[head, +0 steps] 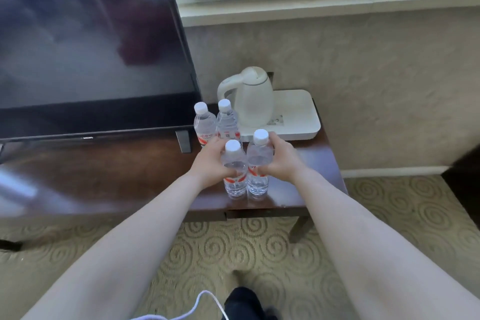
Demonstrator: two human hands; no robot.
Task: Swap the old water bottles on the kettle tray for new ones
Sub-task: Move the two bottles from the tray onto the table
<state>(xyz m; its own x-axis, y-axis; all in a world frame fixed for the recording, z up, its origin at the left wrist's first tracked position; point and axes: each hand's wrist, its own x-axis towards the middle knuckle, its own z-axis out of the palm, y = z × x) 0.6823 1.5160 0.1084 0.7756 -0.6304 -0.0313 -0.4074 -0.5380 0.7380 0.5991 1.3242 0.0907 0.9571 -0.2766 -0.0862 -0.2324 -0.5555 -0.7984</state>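
The left hand (pixel 211 163) is clamped on 1 water bottle (pixel 235 171); the right hand (pixel 279 160) is clamped on a 2nd bottle (pixel 258 163). Both bottles are upright, touching each other, near the front right edge of the desk (pixel 117 174). 2 more bottles (pixel 217 122) stand behind them, just beside the kettle (pixel 253 97) on the white tray (pixel 301 114) at the back right corner.

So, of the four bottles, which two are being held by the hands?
The front two: the left hand grips the front-left bottle, the right hand the front-right bottle. The back two, beside the kettle, stand untouched.
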